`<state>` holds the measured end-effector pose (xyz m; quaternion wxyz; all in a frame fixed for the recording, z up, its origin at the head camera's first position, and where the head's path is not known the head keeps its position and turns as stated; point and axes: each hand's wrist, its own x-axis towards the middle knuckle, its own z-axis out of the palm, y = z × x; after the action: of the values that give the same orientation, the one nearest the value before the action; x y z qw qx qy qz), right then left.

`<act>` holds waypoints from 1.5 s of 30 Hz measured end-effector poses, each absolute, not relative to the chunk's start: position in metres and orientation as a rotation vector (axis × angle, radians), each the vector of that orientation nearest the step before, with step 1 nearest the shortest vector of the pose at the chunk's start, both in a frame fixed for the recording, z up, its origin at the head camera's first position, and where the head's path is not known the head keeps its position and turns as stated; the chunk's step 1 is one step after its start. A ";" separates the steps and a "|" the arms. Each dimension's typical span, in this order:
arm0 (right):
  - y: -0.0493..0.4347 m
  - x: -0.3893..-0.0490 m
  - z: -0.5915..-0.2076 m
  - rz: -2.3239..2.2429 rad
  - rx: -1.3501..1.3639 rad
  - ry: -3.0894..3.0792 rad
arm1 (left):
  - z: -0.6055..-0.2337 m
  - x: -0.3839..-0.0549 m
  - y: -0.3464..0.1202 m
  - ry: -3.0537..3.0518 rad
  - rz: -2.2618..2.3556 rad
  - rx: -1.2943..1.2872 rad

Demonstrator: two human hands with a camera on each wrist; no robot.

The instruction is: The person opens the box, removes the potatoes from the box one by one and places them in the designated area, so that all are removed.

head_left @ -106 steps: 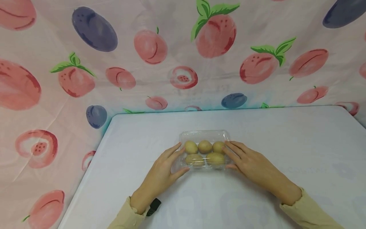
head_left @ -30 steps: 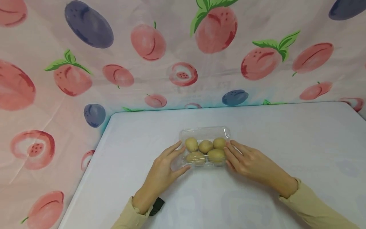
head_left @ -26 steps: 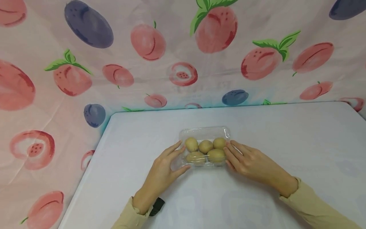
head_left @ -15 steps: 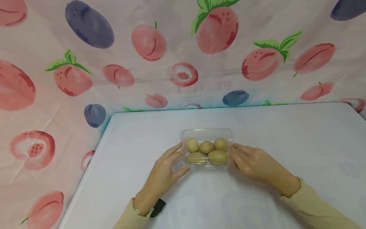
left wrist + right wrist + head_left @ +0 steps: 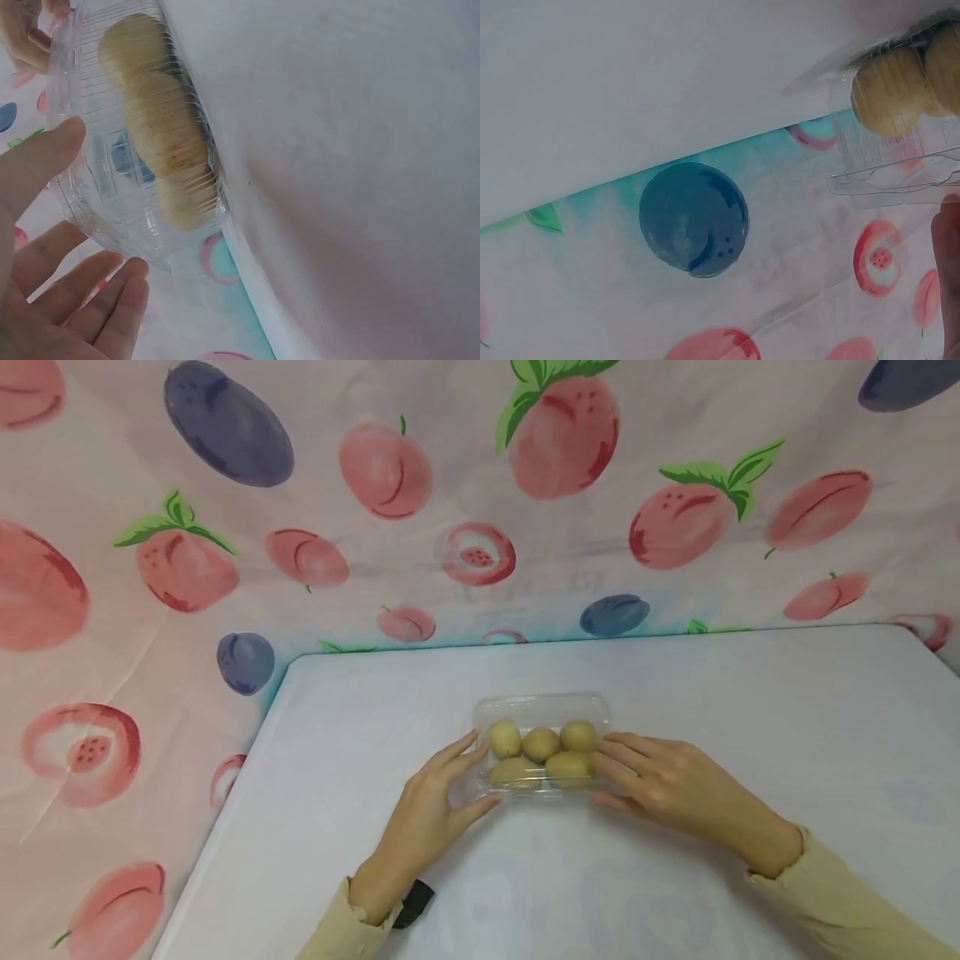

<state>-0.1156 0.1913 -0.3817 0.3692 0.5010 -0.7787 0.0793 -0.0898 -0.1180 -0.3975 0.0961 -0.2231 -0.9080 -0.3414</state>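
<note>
A clear plastic box [image 5: 543, 706] lies on the white table, with several yellow-brown, potato-like items [image 5: 542, 744] inside. I cannot tell whether its lid is fully closed. My left hand [image 5: 427, 806] holds its left end, thumb at the near side and fingers at the left edge. In the left wrist view the left thumb [image 5: 45, 161] lies at the rim, the fingers by the box's corner. At the opposite end, my right hand [image 5: 667, 781] holds the right edge, fingers over it and thumb at the near corner. The right wrist view catches only part of that hand [image 5: 949, 262] beside the rim.
The white tabletop [image 5: 360, 718] stretches out around the box. Behind and to the left hangs a pink fruit-print cloth [image 5: 315, 468], meeting the table's far edge. A dark band [image 5: 414, 904] shows at the left wrist.
Half a second ago the right fingers were bunched at the box's right edge; they now spread along it, with the thumb apart at the near corner. The left hand stays almost still.
</note>
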 end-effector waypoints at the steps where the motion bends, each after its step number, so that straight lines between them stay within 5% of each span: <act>1: 0.191 -0.115 -0.382 0.205 1.287 -2.001 | -0.397 -0.090 -0.119 -2.693 -1.011 -0.659; 45: 0.188 -0.117 -0.372 0.181 1.258 -1.943 | -0.393 -0.094 -0.120 -2.606 -0.657 -0.817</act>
<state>-0.1172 0.1881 -0.3723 0.3984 0.4968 -0.7677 0.0715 -0.0936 -0.1202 -0.3927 0.1658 -0.2870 -0.9149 -0.2306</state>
